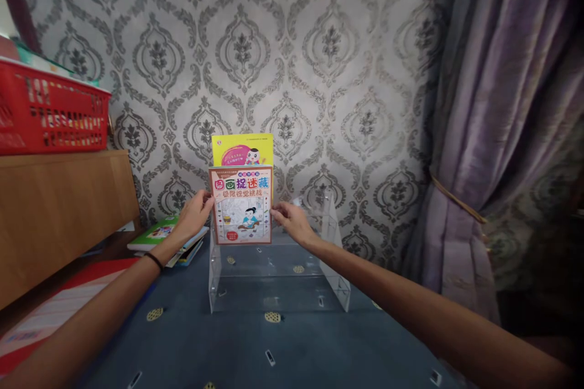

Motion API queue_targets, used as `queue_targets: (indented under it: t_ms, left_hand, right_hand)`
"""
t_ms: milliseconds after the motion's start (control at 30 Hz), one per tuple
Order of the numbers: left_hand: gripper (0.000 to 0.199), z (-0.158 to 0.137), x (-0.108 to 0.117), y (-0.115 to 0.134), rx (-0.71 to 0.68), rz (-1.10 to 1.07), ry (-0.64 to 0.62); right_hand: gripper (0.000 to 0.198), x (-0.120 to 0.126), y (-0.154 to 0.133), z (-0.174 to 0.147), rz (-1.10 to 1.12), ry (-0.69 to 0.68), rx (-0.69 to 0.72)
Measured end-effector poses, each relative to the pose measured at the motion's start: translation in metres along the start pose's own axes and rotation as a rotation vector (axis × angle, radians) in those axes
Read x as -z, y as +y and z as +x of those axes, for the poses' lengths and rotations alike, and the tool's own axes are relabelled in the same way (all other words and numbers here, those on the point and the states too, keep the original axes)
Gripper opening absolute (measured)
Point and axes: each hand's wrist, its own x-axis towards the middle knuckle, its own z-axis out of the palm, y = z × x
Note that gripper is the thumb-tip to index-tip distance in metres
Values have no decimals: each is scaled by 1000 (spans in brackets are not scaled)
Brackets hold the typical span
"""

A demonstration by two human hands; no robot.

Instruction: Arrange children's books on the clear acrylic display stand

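- The left hand [196, 217] and right hand [293, 225] hold a rectangular brown-bordered paper picture book [244, 219] upright between their fingers, one at each side edge.
- Behind it, a bright yellow paper book [223, 143] rises above the fingers; below them, a clear plastic tiered rack [338, 276] stands on the blue patterned desk [237, 349].
- The step seems to be standing the picture book on the rack.
- Next calls for seating it squarely, then loosening both sets of fingers gently.

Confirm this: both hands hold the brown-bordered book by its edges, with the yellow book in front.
Not quite: the head view shows the yellow book behind the brown-bordered book. The left hand and right hand do hold the latter by its edges.
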Motion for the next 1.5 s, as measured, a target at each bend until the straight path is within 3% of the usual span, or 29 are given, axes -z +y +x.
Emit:
queue_targets:
  t_ms: [667, 1100, 1500]
  left_hand:
    - [23, 4, -2, -2, -26, -74, -38]
    - [10, 13, -9, 0, -36, 125, 42]
    - [10, 15, -11, -7, -69, 127, 52]
  right_hand:
    - [18, -4, 0, 7, 8, 13, 3]
    - [9, -16, 6, 16, -26, 39, -94]
    - [12, -15, 3, 12, -52, 68, -100]
